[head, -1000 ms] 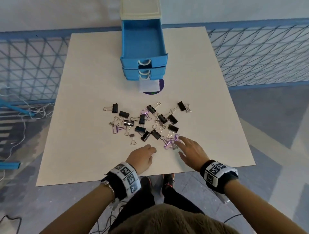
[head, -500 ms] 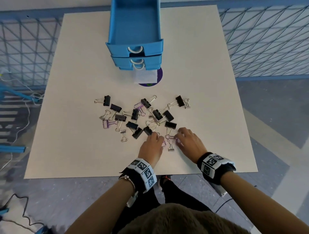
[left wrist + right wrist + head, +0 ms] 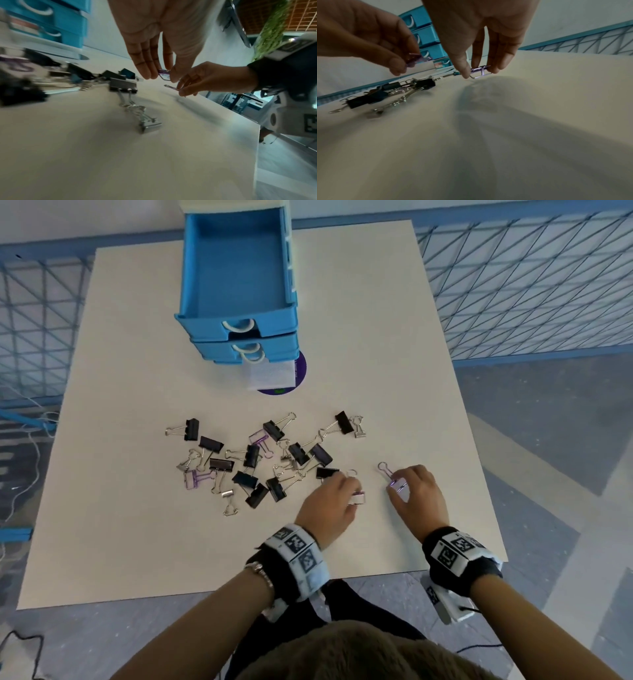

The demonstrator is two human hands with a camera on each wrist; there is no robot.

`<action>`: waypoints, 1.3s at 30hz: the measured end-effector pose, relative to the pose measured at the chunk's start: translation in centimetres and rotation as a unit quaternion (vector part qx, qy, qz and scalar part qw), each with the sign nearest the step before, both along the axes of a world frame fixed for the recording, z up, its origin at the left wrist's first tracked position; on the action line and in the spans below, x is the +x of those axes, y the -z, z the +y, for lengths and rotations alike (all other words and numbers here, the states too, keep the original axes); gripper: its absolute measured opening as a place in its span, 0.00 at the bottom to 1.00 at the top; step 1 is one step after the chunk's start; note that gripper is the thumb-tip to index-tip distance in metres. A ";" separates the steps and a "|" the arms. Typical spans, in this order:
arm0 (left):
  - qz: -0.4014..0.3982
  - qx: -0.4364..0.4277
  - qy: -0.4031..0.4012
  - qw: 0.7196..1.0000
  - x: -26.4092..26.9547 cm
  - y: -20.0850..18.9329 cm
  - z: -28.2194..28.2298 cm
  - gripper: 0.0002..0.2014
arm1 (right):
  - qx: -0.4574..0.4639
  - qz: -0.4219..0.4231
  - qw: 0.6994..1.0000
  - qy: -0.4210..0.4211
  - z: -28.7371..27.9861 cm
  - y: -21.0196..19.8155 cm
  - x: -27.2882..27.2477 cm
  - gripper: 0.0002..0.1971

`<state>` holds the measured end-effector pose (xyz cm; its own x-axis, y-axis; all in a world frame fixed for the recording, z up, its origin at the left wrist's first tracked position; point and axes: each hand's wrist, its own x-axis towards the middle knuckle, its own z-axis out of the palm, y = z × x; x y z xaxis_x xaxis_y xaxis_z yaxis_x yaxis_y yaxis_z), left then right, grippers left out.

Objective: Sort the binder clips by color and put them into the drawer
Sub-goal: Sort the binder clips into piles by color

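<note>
Several black, purple and silver binder clips (image 3: 260,460) lie scattered mid-table, below the blue drawer unit (image 3: 239,285) whose top drawer stands pulled out and holds nothing. My left hand (image 3: 354,494) pinches a purple clip (image 3: 163,73) just above the table, at the pile's right edge. My right hand (image 3: 399,486) pinches a second purple clip (image 3: 479,71) between thumb and fingers, its wire handle (image 3: 385,469) pointing away from me. The two hands are a short gap apart.
The white table (image 3: 394,337) ends close behind my wrists. A purple disc with a white label (image 3: 274,376) lies in front of the drawer unit. Blue mesh fencing (image 3: 531,285) surrounds the table; cables (image 3: 30,433) trail on the floor at left.
Both hands reached into the pile's near right corner, each took a purple clip, and they have drawn apart, the right hand moving rightward with its clip.
</note>
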<state>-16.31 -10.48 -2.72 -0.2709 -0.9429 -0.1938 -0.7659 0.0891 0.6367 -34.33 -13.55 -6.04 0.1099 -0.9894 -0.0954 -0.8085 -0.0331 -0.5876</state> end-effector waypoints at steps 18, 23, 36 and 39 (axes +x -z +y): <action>-0.046 -0.029 -0.189 0.981 9.8 0.5 1.8 0.14 | -0.045 0.033 0.972 -0.230 -1.3 -3.5 10.4 0.12; -0.080 -0.053 -0.272 0.958 17.3 0.9 3.8 0.16 | 0.002 0.018 0.942 -0.334 -1.0 -4.0 18.2 0.08; -0.132 0.002 -0.067 0.989 26.2 3.3 4.5 0.21 | 0.072 0.100 0.980 -0.156 -4.2 -2.8 23.7 0.17; -0.133 -0.001 -0.060 0.989 27.1 3.2 5.2 0.21 | 0.082 0.131 0.968 -0.196 -6.0 -2.5 23.0 0.19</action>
